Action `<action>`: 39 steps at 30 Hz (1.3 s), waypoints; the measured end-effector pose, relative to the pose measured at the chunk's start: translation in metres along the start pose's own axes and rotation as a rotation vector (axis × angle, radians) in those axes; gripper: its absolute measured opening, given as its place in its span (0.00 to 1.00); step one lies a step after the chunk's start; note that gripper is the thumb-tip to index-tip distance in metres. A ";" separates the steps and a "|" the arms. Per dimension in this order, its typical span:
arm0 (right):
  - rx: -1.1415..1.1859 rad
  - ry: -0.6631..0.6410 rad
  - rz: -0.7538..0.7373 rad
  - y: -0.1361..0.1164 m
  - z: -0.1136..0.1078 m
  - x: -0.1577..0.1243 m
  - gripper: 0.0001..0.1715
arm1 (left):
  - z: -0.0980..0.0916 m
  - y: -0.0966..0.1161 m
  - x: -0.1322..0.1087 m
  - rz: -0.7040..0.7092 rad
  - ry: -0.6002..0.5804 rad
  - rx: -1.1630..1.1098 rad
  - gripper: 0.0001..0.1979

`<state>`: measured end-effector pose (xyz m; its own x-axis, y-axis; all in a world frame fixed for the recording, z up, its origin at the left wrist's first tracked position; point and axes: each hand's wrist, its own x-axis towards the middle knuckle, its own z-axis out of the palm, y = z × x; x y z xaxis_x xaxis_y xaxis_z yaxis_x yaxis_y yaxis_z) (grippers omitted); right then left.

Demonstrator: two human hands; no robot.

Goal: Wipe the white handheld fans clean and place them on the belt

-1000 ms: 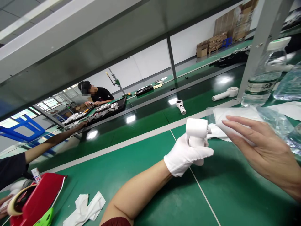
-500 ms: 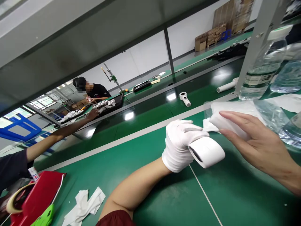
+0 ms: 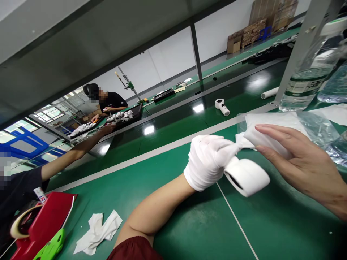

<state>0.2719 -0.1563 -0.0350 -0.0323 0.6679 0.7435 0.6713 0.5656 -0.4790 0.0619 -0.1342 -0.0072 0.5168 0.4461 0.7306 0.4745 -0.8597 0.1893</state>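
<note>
A crumpled white cloth (image 3: 97, 233) is lying on the green bench (image 3: 195, 231). My gloved left hand (image 3: 207, 162) is clamping a round white gadget (image 3: 246, 177) above the bench, and it is not in a bag yet. My bare right hand (image 3: 298, 162) is gripping a white wipe (image 3: 267, 131) beside a clear plastic bag (image 3: 317, 126). My hands are apart.

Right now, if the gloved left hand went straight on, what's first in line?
From the left hand: the white cloth poking out of the clear plastic bag under the right hand. Depth is unclear; they may already touch.
</note>
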 end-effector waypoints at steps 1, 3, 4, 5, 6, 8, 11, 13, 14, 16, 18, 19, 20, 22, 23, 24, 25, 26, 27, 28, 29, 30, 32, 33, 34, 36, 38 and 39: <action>0.005 0.001 -0.002 0.000 0.000 0.000 0.24 | 0.000 0.002 0.001 -0.161 -0.086 -0.153 0.11; 0.001 0.002 -0.004 0.001 0.000 0.000 0.24 | 0.000 0.007 0.003 -0.557 -0.129 -0.500 0.20; -0.005 0.002 -0.001 0.002 0.000 0.000 0.24 | 0.000 0.008 0.005 -0.751 -0.119 -0.694 0.24; -0.008 0.002 0.006 0.002 0.000 -0.001 0.24 | 0.000 0.008 0.006 -0.911 -0.126 -0.894 0.29; -0.012 -0.001 0.013 0.003 0.000 -0.001 0.24 | 0.001 0.007 0.007 -1.034 -0.145 -1.091 0.32; -0.012 -0.005 0.018 0.005 0.001 -0.001 0.24 | 0.000 0.003 0.009 -1.178 -0.199 -1.445 0.36; -0.016 -0.020 0.007 0.007 0.002 -0.002 0.24 | -0.003 -0.004 0.010 -1.278 -0.219 -1.794 0.36; -0.011 -0.026 0.005 0.007 0.002 -0.002 0.24 | -0.004 -0.006 0.010 -1.316 -0.218 -1.930 0.31; -0.008 -0.025 0.006 0.006 0.002 -0.002 0.24 | -0.005 -0.006 0.010 -1.330 -0.207 -1.965 0.28; -0.001 -0.020 0.007 0.006 0.003 -0.002 0.24 | -0.005 -0.007 0.010 -1.351 -0.163 -1.983 0.21; 0.001 -0.012 0.004 0.005 0.003 -0.003 0.24 | -0.005 -0.010 0.009 -1.354 -0.100 -1.927 0.17; 0.002 -0.008 0.004 0.005 0.003 -0.003 0.24 | -0.004 -0.011 0.009 -1.340 -0.074 -1.881 0.14; 0.006 -0.004 0.007 0.005 0.004 -0.004 0.24 | -0.003 -0.014 0.008 -1.318 -0.060 -1.830 0.12; 0.011 -0.005 0.024 0.006 0.005 -0.005 0.24 | -0.001 -0.018 0.007 -1.268 -0.068 -1.716 0.13; 0.010 -0.007 0.035 0.007 0.005 -0.005 0.24 | 0.000 -0.021 0.006 -1.245 -0.083 -1.662 0.16; 0.006 -0.011 0.046 0.008 0.005 -0.006 0.24 | 0.001 -0.023 0.005 -1.225 -0.101 -1.606 0.20; -0.001 -0.016 0.056 0.008 0.005 -0.007 0.24 | 0.002 -0.024 0.005 -1.208 -0.113 -1.544 0.23; -0.008 -0.022 0.064 0.008 0.005 -0.007 0.24 | 0.003 -0.025 0.004 -1.187 -0.116 -1.477 0.25; -0.011 -0.025 0.067 0.008 0.005 -0.007 0.24 | 0.004 -0.025 0.004 -1.161 -0.119 -1.419 0.27; -0.009 -0.025 0.068 0.008 0.005 -0.008 0.23 | 0.005 -0.026 0.003 -1.132 -0.123 -1.370 0.28; -0.004 -0.026 0.066 0.008 0.005 -0.008 0.23 | 0.006 -0.025 0.002 -1.105 -0.126 -1.330 0.30; 0.003 -0.025 0.063 0.007 0.005 -0.008 0.23 | 0.007 -0.025 0.002 -1.081 -0.130 -1.307 0.31; 0.020 -0.021 0.059 0.006 0.005 -0.007 0.23 | 0.008 -0.022 0.001 -1.054 -0.143 -1.301 0.33; 0.024 -0.019 0.059 0.006 0.004 -0.007 0.22 | 0.009 -0.021 0.001 -1.055 -0.143 -1.303 0.34; 0.025 -0.021 0.061 0.006 0.004 -0.006 0.22 | 0.009 -0.019 0.001 -1.063 -0.140 -1.304 0.33; 0.020 -0.011 0.042 0.008 0.004 -0.006 0.22 | 0.009 -0.015 0.002 -1.091 -0.132 -1.308 0.32; 0.009 0.008 0.013 0.012 0.005 -0.006 0.23 | 0.009 -0.011 0.003 -1.129 -0.108 -1.328 0.30; 0.001 0.014 0.001 0.014 0.005 -0.006 0.23 | 0.008 -0.010 0.003 -1.151 -0.080 -1.355 0.28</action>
<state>0.2777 -0.1498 -0.0481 -0.0210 0.6619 0.7493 0.6705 0.5653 -0.4805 0.0648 -0.1221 -0.0120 0.4291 0.8870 -0.1706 -0.2542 0.2998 0.9195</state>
